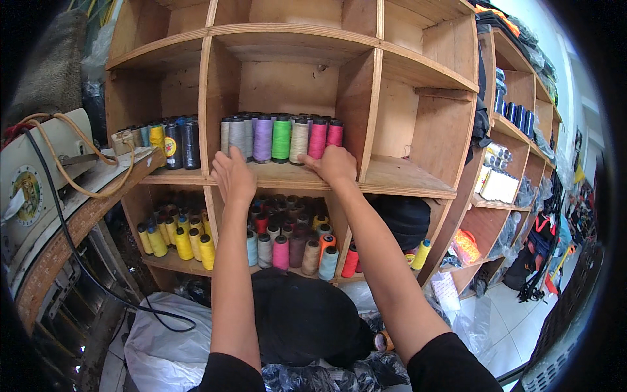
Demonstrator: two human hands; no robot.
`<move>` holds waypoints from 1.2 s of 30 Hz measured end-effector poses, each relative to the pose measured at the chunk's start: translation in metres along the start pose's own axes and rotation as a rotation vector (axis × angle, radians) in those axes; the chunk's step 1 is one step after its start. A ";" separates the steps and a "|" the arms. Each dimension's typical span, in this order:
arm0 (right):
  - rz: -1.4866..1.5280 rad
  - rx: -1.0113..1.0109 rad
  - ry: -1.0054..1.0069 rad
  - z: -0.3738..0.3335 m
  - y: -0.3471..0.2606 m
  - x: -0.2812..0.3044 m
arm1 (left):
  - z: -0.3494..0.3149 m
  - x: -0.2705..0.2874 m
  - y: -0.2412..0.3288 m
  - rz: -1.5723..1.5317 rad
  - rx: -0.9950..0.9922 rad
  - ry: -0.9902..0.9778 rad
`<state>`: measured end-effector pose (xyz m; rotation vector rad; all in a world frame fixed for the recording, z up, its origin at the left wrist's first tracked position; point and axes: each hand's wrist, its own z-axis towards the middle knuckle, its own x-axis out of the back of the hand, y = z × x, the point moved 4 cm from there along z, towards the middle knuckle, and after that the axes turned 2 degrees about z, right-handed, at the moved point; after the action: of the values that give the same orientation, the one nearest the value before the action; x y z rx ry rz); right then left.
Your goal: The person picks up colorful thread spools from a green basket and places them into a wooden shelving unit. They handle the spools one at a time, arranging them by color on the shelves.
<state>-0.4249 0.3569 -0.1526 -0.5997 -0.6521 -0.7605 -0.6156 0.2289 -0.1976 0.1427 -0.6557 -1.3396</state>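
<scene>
A row of thread spools stands upright in the middle cubby of a wooden shelf. It runs from pale and grey spools (236, 136) through a lilac spool (262, 139), a bright green spool (281, 139) and a beige spool (298, 140) to pink spools (317, 136). My left hand (235, 178) is at the row's left end, fingers raised and slightly apart beside the grey spools. At the right end my right hand (333, 167) covers the bottoms of the pink spools, its thumb stretched toward the beige one. Whether the fingertips press on the spools I cannot tell.
The lower cubbies hold yellow spools (183, 243) and mixed-colour spools (281, 252). Dark and yellow spools (172, 145) fill the left cubby. A machine with a cable (65, 235) stands left. Below lie a black bundle (300, 320) and a white sack (166, 336). Another shelf (503, 124) stands right.
</scene>
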 end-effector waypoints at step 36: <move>0.066 -0.002 0.073 -0.002 0.003 -0.003 | -0.003 -0.008 -0.003 0.135 0.031 -0.026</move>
<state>-0.4234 0.3587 -0.1568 -0.5895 -0.5617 -0.7186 -0.6173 0.2345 -0.2038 0.1044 -0.6963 -1.2033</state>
